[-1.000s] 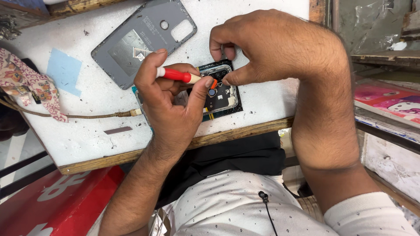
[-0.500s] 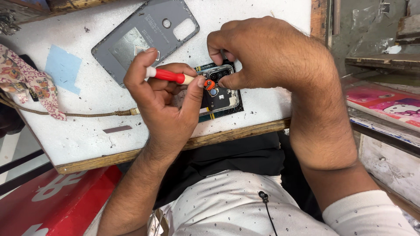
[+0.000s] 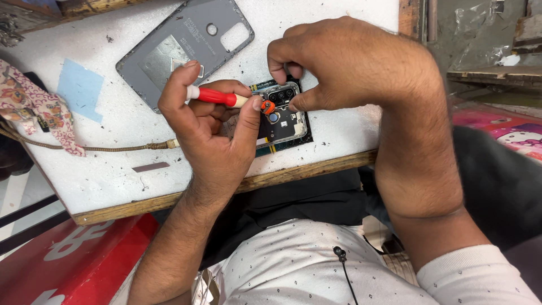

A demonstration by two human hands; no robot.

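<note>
We see the left hand (image 3: 212, 133) closed in a grip on a red-handled screwdriver with a cream collar (image 3: 217, 97), its tip at the opened black phone body with exposed camera module (image 3: 282, 116). The phone lies on the white, scuffed table (image 3: 101, 169) near its front edge. The right hand (image 3: 344, 65) pinches the phone's upper end. A grey plastic back cover (image 3: 186, 48) lies just behind.

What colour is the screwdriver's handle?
Red with a cream end; the screwdriver shows in the head view.
</note>
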